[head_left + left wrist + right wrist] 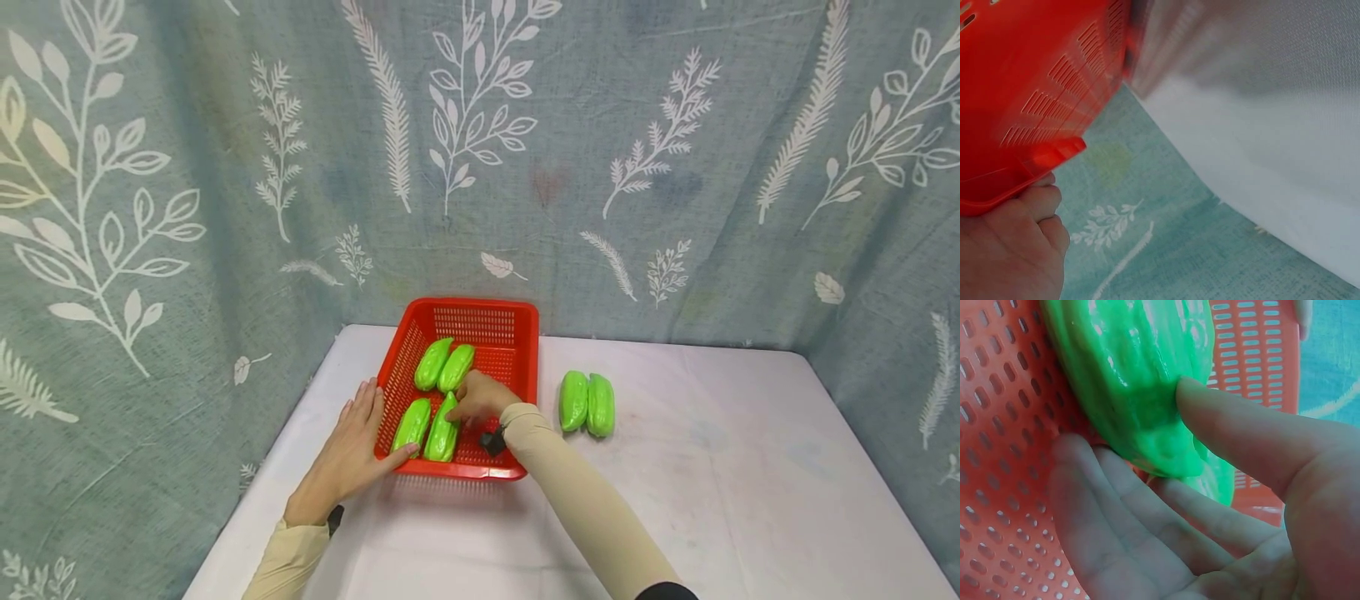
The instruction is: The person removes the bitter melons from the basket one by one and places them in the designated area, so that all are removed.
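A red plastic basket [533,358] with slotted walls holds several glossy, bright-green, ribbed, vegetable-like pieces. Two lie toward its back [432,364], and another [412,424] is at the front left. My right hand [480,397] reaches inside at the upper end of the piece beside that one [442,435]. In the right wrist view, its thumb touches the green piece [1129,375], while the fingers [1129,506] extend loosely below the tip. My left hand [351,450] holds the basket's front left corner, thumb over the rim, fingers along the outside.
Two more green pieces [587,403] lie side by side on the white tablecloth [720,467], right of the basket. A grey-green curtain [570,167] with white leaf prints hangs behind the table and along both sides.
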The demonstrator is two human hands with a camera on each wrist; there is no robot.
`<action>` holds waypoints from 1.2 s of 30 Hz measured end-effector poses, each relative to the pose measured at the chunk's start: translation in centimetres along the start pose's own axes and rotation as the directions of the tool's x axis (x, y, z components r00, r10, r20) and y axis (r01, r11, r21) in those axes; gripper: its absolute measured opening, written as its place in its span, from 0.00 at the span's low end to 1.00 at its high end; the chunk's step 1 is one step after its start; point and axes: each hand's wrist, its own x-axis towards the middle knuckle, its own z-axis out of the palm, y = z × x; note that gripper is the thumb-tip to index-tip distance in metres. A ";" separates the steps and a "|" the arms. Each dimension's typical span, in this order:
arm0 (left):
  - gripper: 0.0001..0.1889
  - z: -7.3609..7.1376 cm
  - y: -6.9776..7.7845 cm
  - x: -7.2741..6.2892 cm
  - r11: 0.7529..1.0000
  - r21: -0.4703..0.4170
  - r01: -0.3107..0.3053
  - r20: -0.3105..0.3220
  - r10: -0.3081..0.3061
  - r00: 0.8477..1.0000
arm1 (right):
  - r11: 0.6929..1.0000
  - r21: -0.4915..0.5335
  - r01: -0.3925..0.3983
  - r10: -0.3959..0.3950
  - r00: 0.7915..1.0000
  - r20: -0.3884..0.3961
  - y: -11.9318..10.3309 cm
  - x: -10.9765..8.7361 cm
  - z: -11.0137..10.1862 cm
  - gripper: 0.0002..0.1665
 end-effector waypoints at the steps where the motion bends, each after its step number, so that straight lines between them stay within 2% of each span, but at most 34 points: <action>1: 0.60 0.0 0.0 0.0 1.000 -0.001 0.000 0.001 0.000 1.000 | 1.000 0.021 -0.001 0.001 1.000 0.006 0.0 0.0 0.0 0.12; 7: 0.60 0.1 0.0 0.0 1.000 -0.008 0.000 -0.007 0.000 1.000 | 0.993 0.115 -0.023 0.021 1.000 0.016 -0.2 -0.2 -0.1 0.11; 18: 0.60 0.0 0.0 0.0 1.000 0.000 -0.007 -0.005 0.007 1.000 | 0.993 0.120 -0.008 0.011 1.000 -0.022 0.0 -0.1 -0.1 0.08; 20: 0.60 0.0 0.0 0.0 1.000 -0.003 -0.008 -0.004 0.008 1.000 | 0.992 0.123 -0.009 0.013 1.000 -0.026 0.0 0.0 -0.2 0.10; 24: 0.60 0.1 -0.1 0.0 1.000 -0.004 -0.005 0.003 0.005 1.000 | 0.988 0.151 -0.023 0.029 0.999 -0.038 0.1 0.0 -0.3 0.22; 27: 0.60 0.1 -0.1 0.0 1.000 -0.001 -0.004 0.003 0.004 1.000 | 0.986 0.166 -0.034 0.043 0.998 -0.047 0.1 0.1 -0.4 0.27; 33: 0.60 0.1 -0.1 0.0 1.000 -0.002 -0.007 -0.001 0.007 1.000 | 0.980 0.196 -0.022 0.038 0.996 -0.079 0.0 0.0 -0.7 0.24; 36: 0.60 0.1 -0.1 0.0 1.000 -0.004 -0.005 -0.001 0.005 1.000 | 0.975 0.223 0.000 0.021 0.995 -0.093 0.0 -0.1 -0.7 0.19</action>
